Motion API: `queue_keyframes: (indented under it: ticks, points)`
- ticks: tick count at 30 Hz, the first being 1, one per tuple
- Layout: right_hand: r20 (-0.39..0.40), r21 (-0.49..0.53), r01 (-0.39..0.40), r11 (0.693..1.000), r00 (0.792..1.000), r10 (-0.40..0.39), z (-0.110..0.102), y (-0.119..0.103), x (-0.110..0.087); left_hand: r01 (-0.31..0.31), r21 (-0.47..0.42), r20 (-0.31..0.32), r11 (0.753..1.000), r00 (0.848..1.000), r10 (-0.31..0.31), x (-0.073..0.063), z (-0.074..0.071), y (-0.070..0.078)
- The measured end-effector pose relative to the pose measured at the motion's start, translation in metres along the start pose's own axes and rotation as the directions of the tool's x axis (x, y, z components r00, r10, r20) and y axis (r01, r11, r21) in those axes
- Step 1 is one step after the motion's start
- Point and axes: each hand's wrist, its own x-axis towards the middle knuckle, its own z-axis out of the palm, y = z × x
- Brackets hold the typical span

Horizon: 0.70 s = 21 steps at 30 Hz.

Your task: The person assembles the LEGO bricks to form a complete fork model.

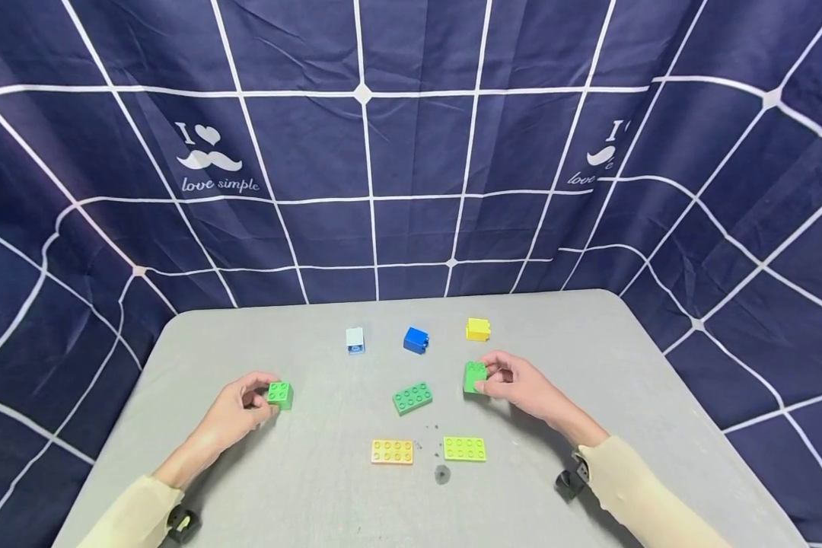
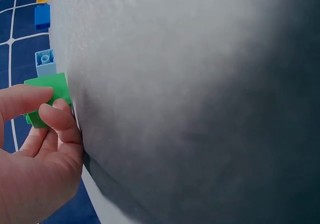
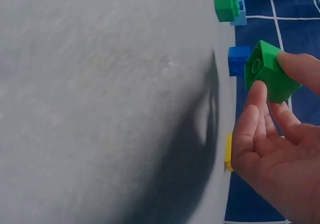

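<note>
My left hand (image 1: 236, 407) pinches a small green toy brick (image 1: 280, 395) between thumb and fingers at the left of the table. Its studs face up in the head view. On the other side, my right hand (image 1: 520, 386) grips a second green brick (image 1: 475, 377), tilted, its hollow underside showing in the right wrist view (image 3: 256, 65). Between the hands lies a longer, darker green brick (image 1: 412, 398) with two rows of studs. The yellow brick (image 1: 478, 329) lies just beyond my right fingers.
A light blue brick (image 1: 355, 341) and a blue brick (image 1: 415, 340) are toward the back of the grey table (image 1: 315, 487). Nearer the front lie an orange brick (image 1: 393, 452) and a lime brick (image 1: 464, 449), beside a dark spot (image 1: 441, 475). A navy curtain (image 1: 411, 152) surrounds the back and sides.
</note>
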Motion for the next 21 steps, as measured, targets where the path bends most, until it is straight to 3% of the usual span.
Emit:
queue_keyframes:
  ticks: [10,21]
  points:
    - [-0.084,0.032,0.041,0.999,0.996,-0.038,0.011,-0.013,0.0,-0.021,-0.006,0.015,1.0,1.0,0.021,0.0,0.002,0.003]
    - [-0.106,0.042,0.112,0.993,0.989,-0.107,0.042,-0.026,0.003,-0.048,-0.057,0.006,0.997,0.999,0.048,-0.002,0.002,-0.001]
